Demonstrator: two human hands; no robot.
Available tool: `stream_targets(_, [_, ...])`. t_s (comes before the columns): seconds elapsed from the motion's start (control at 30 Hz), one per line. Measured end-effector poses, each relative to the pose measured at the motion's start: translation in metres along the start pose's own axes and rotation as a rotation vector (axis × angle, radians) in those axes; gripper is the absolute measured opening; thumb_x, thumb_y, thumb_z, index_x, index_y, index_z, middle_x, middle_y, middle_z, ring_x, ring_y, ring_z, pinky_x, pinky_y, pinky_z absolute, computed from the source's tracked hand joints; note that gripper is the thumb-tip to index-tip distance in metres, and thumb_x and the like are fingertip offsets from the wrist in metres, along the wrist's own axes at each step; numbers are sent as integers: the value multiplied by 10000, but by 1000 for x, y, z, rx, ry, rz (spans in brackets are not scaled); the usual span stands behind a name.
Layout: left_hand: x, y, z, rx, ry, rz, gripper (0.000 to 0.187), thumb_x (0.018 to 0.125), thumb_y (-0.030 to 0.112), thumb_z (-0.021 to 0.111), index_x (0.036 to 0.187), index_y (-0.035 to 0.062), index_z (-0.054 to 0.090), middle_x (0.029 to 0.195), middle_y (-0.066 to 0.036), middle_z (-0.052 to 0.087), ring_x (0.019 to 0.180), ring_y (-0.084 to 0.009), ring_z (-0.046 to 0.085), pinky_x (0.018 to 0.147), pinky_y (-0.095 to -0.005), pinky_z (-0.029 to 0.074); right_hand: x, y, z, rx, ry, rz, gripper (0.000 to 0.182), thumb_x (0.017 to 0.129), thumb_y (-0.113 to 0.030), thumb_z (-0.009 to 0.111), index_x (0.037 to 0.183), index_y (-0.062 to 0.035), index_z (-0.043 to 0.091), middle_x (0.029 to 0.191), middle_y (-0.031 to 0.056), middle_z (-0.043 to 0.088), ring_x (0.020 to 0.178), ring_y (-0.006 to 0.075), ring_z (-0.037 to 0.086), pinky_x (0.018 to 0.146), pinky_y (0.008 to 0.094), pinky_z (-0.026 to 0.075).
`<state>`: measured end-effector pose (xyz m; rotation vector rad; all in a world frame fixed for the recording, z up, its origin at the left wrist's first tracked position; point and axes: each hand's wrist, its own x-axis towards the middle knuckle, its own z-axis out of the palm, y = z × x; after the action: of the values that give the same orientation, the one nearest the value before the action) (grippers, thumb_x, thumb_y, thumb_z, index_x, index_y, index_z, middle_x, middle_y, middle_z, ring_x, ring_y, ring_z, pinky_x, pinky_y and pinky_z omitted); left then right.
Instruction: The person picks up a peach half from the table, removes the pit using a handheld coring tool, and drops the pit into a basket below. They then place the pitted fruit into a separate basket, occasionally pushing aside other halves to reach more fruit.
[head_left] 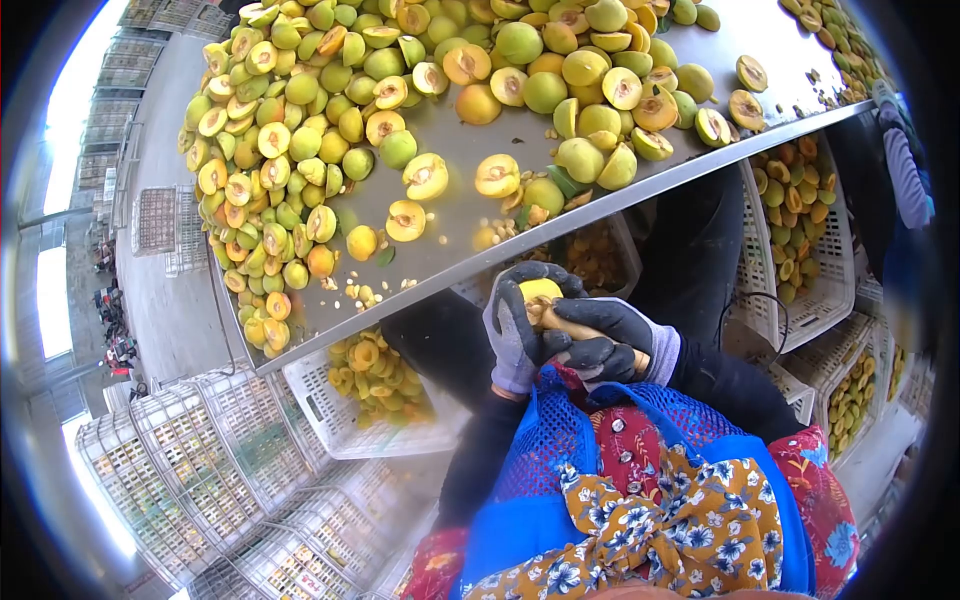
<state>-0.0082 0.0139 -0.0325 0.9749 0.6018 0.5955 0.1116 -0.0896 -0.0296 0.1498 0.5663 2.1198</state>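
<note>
In front of my chest, just below the metal table's edge, both gloved hands are close together. My left hand (517, 322) is closed around a yellow apricot (541, 289), its fingers covering most of the fruit. Wrapped in the fingers of my right hand (622, 335) is a tool with a tan wooden handle (572, 322), pointing at the apricot. The tool's working end is hidden between the hands. On the metal table (455, 215) beyond lies a large pile of apricots (300, 120), many of them cut in half, with small pale kernels (365, 295) scattered among them.
A white crate (330, 405) of apricot pieces stands below the table at left; another filled crate (815, 290) is at right. Stacked wire-framed crates (215, 440) occupy the lower left. Another person's sleeve (905, 165) shows at the far right.
</note>
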Motion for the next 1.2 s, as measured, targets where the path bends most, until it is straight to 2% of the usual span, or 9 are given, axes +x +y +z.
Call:
stream_targets(0.1, [1,5,1,69,-38,-12,467,1058,428,402,1163,-5,542,1040,-179,652,897,-272,677,817,-415,580,-2,1,-4,92,-50,3,371,1018,-396,510,978,-30,555,591,28,477,381,75,424,314,198,333])
stream_targets(0.27, [4,-23,-11,-423,224,-173,432,1057,408,417,1200,16,531,1050,-136,647,909,-263,669,797,-408,581,-11,24,39,-464,153,-330,378,1020,-397,502,963,-29,568,554,17,488,372,89,436,328,214,334])
stream_targets(0.37, [-5,6,-18,646,147,312,306,1044,247,492,1232,6,514,1077,-132,634,935,-248,660,829,-374,575,-20,8,38,-384,124,-351,380,1023,-396,489,972,-27,565,548,13,483,367,80,428,357,213,342])
stream_targets(0.43, [-17,29,-33,313,267,80,268,1019,187,534,1202,-9,532,1045,-115,629,943,-229,645,839,-355,547,-28,2,37,-601,282,-391,376,1002,-381,538,1074,-14,570,589,-2,489,422,61,448,390,189,352])
stream_targets(0.63, [-17,92,-118,1812,791,370,359,989,216,567,1233,-46,547,1178,-226,575,1118,-383,558,951,-457,455,-19,4,23,-841,560,-455,358,1007,-311,556,1258,-57,537,633,-28,473,511,46,448,474,190,372])
stream_targets(0.77, [69,97,-102,1678,610,243,494,929,274,642,1275,-58,525,1284,-283,510,1185,-448,497,991,-496,410,-9,6,28,-889,613,-445,310,1003,-316,573,1214,-88,566,645,-30,494,517,42,462,487,189,387])
stream_targets(1.0, [119,69,-119,1095,234,151,377,859,182,726,1143,9,549,923,-87,657,818,-206,655,649,-284,527,-26,5,18,-1375,694,-430,422,999,-429,541,937,-20,626,698,20,576,589,102,568,520,285,462])
stream_targets(1.1, [67,98,-49,454,237,-160,378,917,200,675,1235,42,542,945,-15,617,843,-71,623,565,-173,474,-14,10,19,-1974,752,-772,321,974,-330,581,1024,-15,547,722,174,621,649,324,639,586,439,492])
stream_targets(1.2, [43,77,-54,257,80,-273,394,1016,352,514,1250,38,559,1009,-72,652,882,-139,647,680,-217,530,0,19,46,-2302,725,-900,277,950,-235,601,1056,-6,489,669,203,609,630,404,629,556,488,481])
